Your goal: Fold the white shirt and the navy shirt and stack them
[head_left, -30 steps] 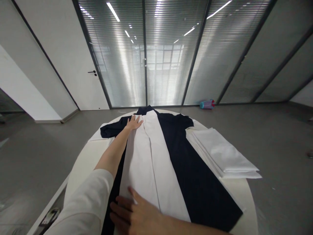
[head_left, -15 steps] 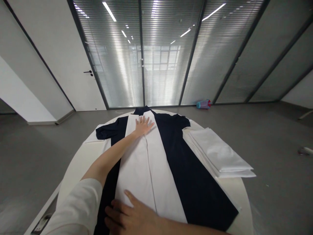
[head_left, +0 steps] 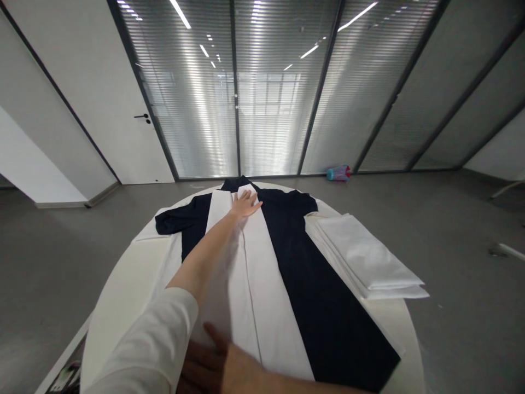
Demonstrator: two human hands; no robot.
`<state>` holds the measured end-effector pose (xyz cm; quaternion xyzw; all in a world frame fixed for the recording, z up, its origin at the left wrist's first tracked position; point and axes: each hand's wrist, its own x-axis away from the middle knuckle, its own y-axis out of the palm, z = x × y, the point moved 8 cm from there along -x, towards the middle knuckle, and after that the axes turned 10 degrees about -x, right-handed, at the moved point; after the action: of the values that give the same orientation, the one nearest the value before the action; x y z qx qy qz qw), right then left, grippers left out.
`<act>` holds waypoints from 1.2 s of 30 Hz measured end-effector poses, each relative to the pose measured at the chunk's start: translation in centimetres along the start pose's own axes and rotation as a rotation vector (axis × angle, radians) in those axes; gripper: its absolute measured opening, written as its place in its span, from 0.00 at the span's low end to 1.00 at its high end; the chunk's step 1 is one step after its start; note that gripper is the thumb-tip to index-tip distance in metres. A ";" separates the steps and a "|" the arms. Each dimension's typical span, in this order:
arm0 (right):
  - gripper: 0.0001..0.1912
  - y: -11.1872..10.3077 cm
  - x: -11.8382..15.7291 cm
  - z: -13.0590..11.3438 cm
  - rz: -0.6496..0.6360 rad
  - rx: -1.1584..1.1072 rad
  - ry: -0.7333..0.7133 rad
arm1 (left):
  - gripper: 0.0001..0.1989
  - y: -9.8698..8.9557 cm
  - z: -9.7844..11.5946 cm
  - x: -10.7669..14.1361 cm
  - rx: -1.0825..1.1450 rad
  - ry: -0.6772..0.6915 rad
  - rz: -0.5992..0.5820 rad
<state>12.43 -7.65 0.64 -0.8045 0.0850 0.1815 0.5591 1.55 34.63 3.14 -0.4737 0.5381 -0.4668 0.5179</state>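
A navy and white garment (head_left: 311,284) lies flat along a round white table (head_left: 123,279), collar end far from me. My left hand (head_left: 245,205) rests flat with fingers spread on the white centre panel near the collar, arm stretched out over the cloth. My right hand (head_left: 213,366) lies flat on the white panel at the near hem, partly hidden behind my left sleeve. Neither hand grips anything.
A stack of folded white cloth (head_left: 369,257) sits on the table's right side. A small blue and red object (head_left: 338,173) lies on the grey floor by the glass wall. A white door (head_left: 139,117) stands at the left.
My left hand has slid rightward along the garment's top, from the left edge of the white panel to its centre. My right hand stays pressed at the near hem.
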 end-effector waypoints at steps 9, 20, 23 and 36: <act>0.26 -0.9 -0.4 -0.5 -0.121 0.055 -0.073 | 0.28 -3.3 3.3 4.8 -0.015 0.150 0.174; 0.48 -4.9 -0.8 -2.1 -0.297 -0.067 0.015 | 0.32 -3.7 7.0 16.2 0.011 0.399 0.070; 0.51 -4.8 -0.9 -2.2 -0.294 -0.079 0.027 | 0.33 -1.8 6.9 15.6 0.023 0.366 0.009; 0.14 -9.4 -1.2 -2.6 0.004 -0.089 -0.217 | 0.24 -8.2 7.3 26.2 0.159 0.590 0.218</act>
<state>15.00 -6.76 10.05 -0.8038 0.0175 0.2725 0.5285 8.64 7.53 8.08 -0.2155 0.6744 -0.5663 0.4219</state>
